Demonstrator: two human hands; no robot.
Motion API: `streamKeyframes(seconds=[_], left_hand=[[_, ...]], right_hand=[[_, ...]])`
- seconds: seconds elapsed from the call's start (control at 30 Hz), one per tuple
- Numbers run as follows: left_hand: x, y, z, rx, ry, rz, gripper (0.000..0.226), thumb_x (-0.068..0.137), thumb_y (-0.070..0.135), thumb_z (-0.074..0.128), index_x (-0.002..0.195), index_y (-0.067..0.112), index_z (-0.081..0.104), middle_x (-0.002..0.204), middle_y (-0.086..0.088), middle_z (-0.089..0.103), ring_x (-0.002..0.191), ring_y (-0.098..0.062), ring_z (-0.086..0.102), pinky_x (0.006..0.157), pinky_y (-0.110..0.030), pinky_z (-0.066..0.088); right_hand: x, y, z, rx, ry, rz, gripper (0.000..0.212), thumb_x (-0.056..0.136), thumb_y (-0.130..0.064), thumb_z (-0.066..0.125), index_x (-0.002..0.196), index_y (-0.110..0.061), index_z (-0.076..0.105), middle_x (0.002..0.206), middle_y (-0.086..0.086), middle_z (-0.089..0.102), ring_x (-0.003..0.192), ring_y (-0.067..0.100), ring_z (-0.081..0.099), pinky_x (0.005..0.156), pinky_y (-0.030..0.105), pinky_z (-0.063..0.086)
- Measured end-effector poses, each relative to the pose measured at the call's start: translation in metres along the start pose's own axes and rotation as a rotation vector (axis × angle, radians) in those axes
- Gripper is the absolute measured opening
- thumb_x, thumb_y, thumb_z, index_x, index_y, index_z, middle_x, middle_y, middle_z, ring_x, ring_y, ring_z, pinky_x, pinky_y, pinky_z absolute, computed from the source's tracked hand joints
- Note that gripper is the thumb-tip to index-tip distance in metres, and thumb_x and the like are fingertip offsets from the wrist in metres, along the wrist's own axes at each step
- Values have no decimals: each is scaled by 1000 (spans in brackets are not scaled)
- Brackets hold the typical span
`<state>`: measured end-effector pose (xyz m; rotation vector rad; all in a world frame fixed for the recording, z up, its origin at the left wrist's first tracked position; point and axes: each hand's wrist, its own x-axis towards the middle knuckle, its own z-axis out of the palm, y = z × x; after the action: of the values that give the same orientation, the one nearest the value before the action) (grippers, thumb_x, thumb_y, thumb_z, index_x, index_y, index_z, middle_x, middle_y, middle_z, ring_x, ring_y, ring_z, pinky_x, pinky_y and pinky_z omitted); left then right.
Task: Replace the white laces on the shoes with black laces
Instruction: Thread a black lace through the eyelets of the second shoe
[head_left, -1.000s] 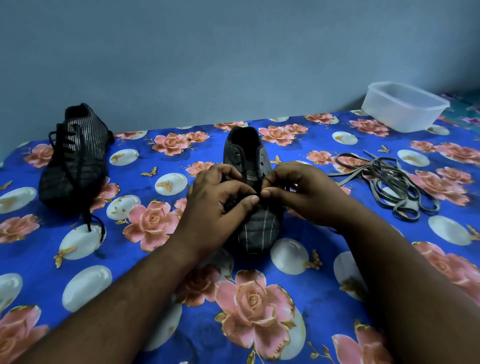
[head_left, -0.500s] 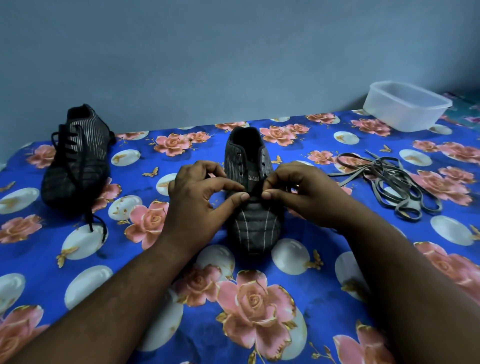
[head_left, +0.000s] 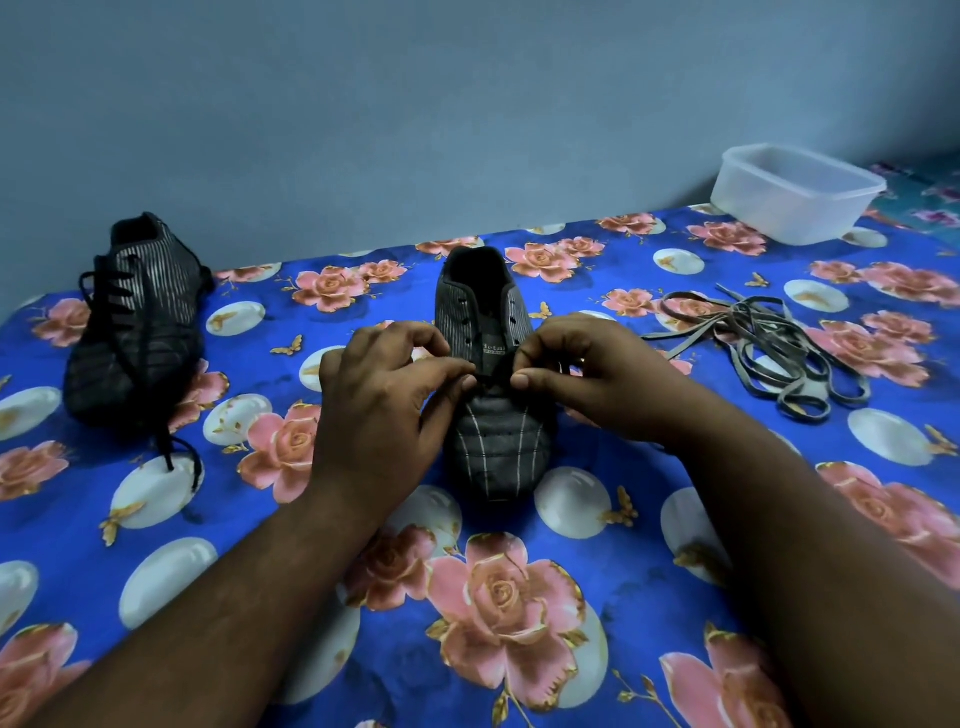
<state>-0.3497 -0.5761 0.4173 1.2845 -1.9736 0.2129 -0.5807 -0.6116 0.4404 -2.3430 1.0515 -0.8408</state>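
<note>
On the far left of the floral sheet (head_left: 779, 530), a blue cloth printed with pink roses and pale ovals, lies a dark striped shoe (head_left: 136, 327) with its opening toward the wall. It is already threaded with a black lace (head_left: 111, 306), and the loose ends trail off its toe onto the cloth.

Moving toward the middle, the left hand (head_left: 384, 410) reaches in from the lower left, thumb and forefinger brought close together at the left edge of the second shoe's eyelet row. The other fingers are curled above. Whether a lace end sits in that pinch cannot be told; the spot is dark and small.

At the centre stands the second shoe (head_left: 493, 415), toe pointing toward the person, its tongue and upper eyelets bare. A small label shows on the tongue, just above the fingertips.

Right of it, the right hand (head_left: 587, 379) mirrors the left: thumb and forefinger pinched near the right eyelet row, remaining fingers curled. What it pinches is likewise too dark to make out. The two thumbs nearly meet over the lower part of the tongue.

Farther right, well apart from the shoe, a loose tangle of flat pale-grey laces (head_left: 763, 348) lies on the cloth.

At the far right rear, near the wall, sits a clear plastic tub (head_left: 795, 195) without a lid.
</note>
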Motion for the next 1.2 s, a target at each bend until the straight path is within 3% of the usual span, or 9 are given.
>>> streamKeyframes(seconds=[0.17, 0.27, 0.33, 0.47, 0.6, 0.9, 1.0, 1.13, 1.2], left_hand=[[-1, 2, 6, -502, -192, -201, 13, 92, 31, 60, 98, 29, 71, 112, 4, 56, 119, -15, 51, 108, -42, 38], [-1, -1, 7, -689, -250, -302, 15, 92, 28, 54, 100, 29, 67, 118, 1, 54, 126, -19, 48, 116, -44, 33], [-1, -2, 7, -673, -258, -316, 18, 93, 28, 52, 102, 24, 68, 120, 0, 55, 126, -19, 47, 116, -45, 32], [-1, 0, 6, -511, -180, -259, 11, 93, 32, 56, 99, 38, 64, 116, 4, 57, 123, -16, 49, 111, -48, 35], [1, -4, 2, -446, -148, -293, 12, 87, 39, 65, 98, 38, 71, 114, 5, 57, 121, -16, 51, 107, -50, 37], [2, -3, 1, -462, -234, -236, 10, 91, 34, 59, 97, 35, 67, 111, 2, 53, 120, -20, 48, 109, -50, 33], [2, -5, 1, -441, -226, -216, 14, 91, 33, 61, 98, 31, 73, 108, 2, 55, 117, -20, 51, 105, -51, 36], [1, -6, 3, -501, -225, -232, 18, 91, 29, 63, 101, 25, 76, 107, 0, 56, 114, -21, 54, 104, -49, 41], [0, -7, 4, -533, -228, -245, 14, 92, 25, 65, 101, 24, 76, 109, -2, 57, 116, -19, 54, 106, -42, 42]], right_hand=[[0, 1, 0, 38, -25, 46, 6, 93, -19, 73, 89, -16, 70, 79, -6, 63, 75, 6, 55, 68, 21, 44], [0, 2, 0, 58, -29, 55, 6, 94, -19, 72, 88, -16, 70, 79, -2, 63, 73, 8, 55, 66, 21, 44], [0, 2, 1, 27, -25, 36, 7, 93, -20, 73, 87, -19, 69, 78, -6, 62, 74, 5, 54, 68, 20, 43], [1, 4, 3, -12, -4, 2, 7, 93, -21, 73, 86, -20, 69, 77, -5, 63, 75, 10, 56, 68, 23, 44], [2, 6, 3, -37, 10, -28, 8, 92, -22, 74, 86, -18, 70, 76, -2, 65, 75, 13, 56, 67, 22, 43], [1, 7, 1, -55, 10, -13, 8, 92, -25, 74, 86, -23, 69, 75, -8, 61, 75, 8, 55, 66, 17, 41], [1, 8, 3, 96, 44, 70, 9, 94, -26, 71, 90, -18, 68, 73, -14, 58, 66, 5, 54, 58, 14, 42], [4, 12, 4, -41, 167, 88, 18, 94, -34, 70, 111, -27, 71, 78, -17, 56, 76, 1, 51, 70, 18, 39], [4, 13, 5, -152, 157, 80, 21, 91, -36, 73, 110, -29, 74, 82, -17, 58, 84, 3, 50, 78, 22, 40]])
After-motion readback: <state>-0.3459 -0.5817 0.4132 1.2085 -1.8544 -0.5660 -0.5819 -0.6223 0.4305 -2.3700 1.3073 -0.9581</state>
